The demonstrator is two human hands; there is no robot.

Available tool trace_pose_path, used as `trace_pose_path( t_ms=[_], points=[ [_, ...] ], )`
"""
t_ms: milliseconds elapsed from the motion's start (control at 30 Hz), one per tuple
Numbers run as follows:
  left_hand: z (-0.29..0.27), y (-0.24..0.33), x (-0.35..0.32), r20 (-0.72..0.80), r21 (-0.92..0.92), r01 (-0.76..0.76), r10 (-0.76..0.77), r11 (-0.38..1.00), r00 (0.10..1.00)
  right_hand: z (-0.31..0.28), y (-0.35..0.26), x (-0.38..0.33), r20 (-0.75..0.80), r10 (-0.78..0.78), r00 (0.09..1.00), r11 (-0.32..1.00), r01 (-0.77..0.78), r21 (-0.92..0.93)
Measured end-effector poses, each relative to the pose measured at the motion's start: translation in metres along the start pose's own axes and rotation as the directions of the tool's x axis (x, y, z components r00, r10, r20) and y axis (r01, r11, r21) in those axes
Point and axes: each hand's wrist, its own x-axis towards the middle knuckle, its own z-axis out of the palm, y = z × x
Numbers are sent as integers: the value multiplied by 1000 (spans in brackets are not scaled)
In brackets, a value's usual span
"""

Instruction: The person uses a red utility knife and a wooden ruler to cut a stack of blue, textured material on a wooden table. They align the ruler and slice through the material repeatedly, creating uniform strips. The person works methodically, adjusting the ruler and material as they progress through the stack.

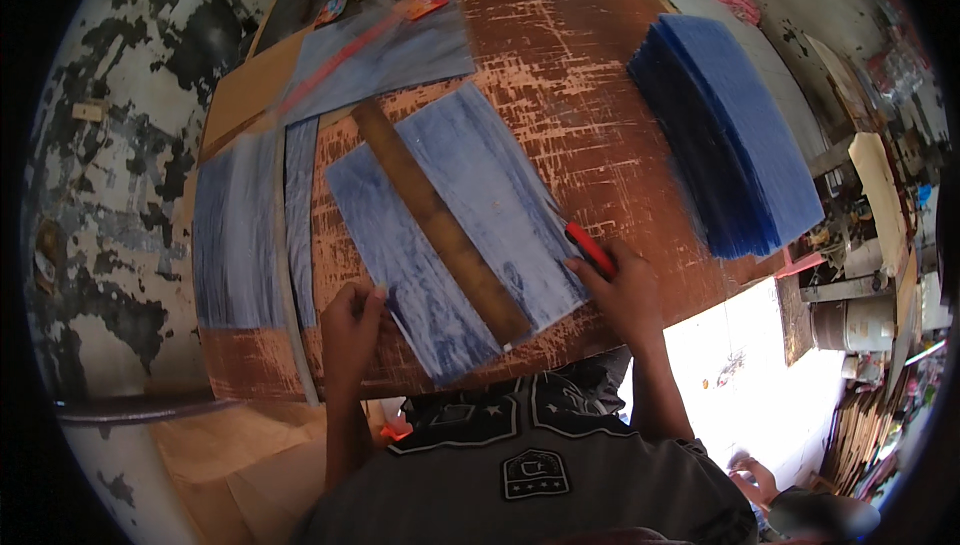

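Observation:
A streaky blue-and-white sheet [490, 180] lies at a slant in the middle of the worn table. Across it rests a flat brown strip [440, 215], running from upper left to lower right. At the sheet's lower left edge, my left hand [350, 330] pinches the border between thumb and fingers. My right hand [627, 295] is closed around a red-handled cutter knife [592, 251], at the sheet's right edge. The knife's tip points up and left, and its blade is hard to make out.
A thick stack of dark blue sheets [725, 135] sits on the table [560, 45] at the right. More bluish sheets [240, 235] and a narrow grey strip [285, 275] lie at the left. Farther back is another blue-grey sheet [400, 55] with a red strip [335, 70] on it.

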Motion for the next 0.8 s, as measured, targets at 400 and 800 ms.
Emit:
trace_pose_path(
  t_ms=[400, 800],
  points=[
    [0, 6, -6, -27, 88, -13, 16, 996, 1000, 13, 14, 6, -72, -66, 995, 996, 69, 47],
    [4, 11, -8, -20, -50, 59, -61, 997, 998, 16, 15, 6, -122, -107, 987, 993, 113, 41]
  ],
)
